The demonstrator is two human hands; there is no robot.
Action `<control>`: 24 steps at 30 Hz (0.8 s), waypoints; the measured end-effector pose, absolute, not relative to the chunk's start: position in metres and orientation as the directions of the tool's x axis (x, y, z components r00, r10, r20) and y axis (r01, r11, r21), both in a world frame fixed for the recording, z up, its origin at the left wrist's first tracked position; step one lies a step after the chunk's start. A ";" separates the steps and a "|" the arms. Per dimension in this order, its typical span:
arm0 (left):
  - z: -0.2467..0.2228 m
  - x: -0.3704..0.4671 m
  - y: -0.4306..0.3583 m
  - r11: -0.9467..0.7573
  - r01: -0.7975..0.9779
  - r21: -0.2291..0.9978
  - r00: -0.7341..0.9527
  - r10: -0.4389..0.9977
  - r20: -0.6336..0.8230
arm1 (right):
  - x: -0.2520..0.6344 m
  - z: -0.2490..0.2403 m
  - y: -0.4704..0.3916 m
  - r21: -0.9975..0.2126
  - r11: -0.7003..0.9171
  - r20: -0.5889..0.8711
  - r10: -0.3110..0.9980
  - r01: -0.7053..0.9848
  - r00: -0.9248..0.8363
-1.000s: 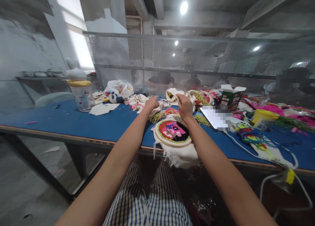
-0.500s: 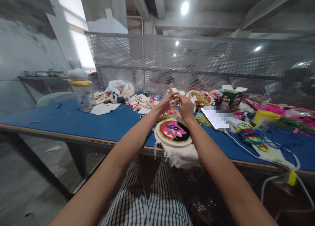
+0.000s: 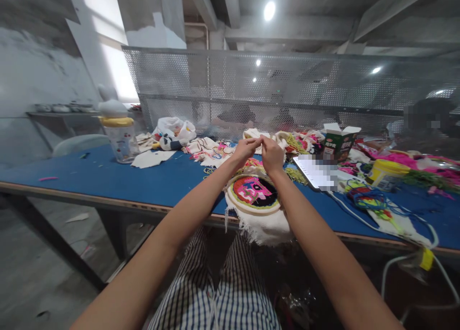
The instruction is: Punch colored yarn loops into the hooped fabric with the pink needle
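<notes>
My left hand (image 3: 247, 148) and my right hand (image 3: 272, 154) meet at the fingertips above the far side of an embroidery hoop. Both are closed in a pinch; whatever lies between the fingers is too small to make out. Below my wrists, the round embroidery hoop (image 3: 233, 203) lies at the table's front edge, stretched with white cloth (image 3: 266, 227) whose frayed edge hangs over. Pink, orange, black and yellow-green stitching (image 3: 257, 191) fills its middle. Olive-green yarn (image 3: 296, 175) lies just right of my right wrist.
On the blue table (image 3: 168, 179), a lit phone (image 3: 311, 171) with a white cable lies to the right. Beyond are a green box (image 3: 339, 145), a yellow-lidded tub (image 3: 386, 174) and tangled yarn (image 3: 366, 198). A clear bottle (image 3: 120, 138) stands left. A perforated metal screen (image 3: 172, 80) backs the table.
The fingers of my left hand, spread half a second ago, have closed in and now touch those of my right hand. The hoop has stayed in place.
</notes>
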State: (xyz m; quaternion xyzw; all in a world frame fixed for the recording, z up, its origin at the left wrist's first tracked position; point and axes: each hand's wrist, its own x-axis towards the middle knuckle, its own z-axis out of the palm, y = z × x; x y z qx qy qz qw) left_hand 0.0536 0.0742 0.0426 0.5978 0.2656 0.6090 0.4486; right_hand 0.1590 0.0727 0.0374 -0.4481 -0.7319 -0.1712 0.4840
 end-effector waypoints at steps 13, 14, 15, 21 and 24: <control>0.047 0.053 0.069 -0.470 -0.259 0.844 -0.018 0.876 0.482 | 0.155 0.042 0.064 -0.292 0.436 0.822 0.570 0.851 -0.010; 0.046 0.053 0.069 -0.474 -0.258 0.842 -0.032 0.875 0.483 | 0.154 0.042 0.064 -0.295 0.428 0.816 0.579 0.854 -0.008; 0.046 0.053 0.069 -0.477 -0.258 0.840 -0.048 0.875 0.482 | 0.154 0.043 0.063 -0.297 0.420 0.810 0.587 0.858 -0.008; 0.045 0.056 0.068 -0.485 -0.261 0.835 -0.114 0.874 0.472 | 0.153 0.043 0.061 -0.292 0.383 0.786 0.618 0.877 -0.008; 0.045 0.058 0.067 -0.486 -0.260 0.835 -0.122 0.874 0.470 | 0.153 0.042 0.061 -0.282 0.375 0.783 0.622 0.883 -0.014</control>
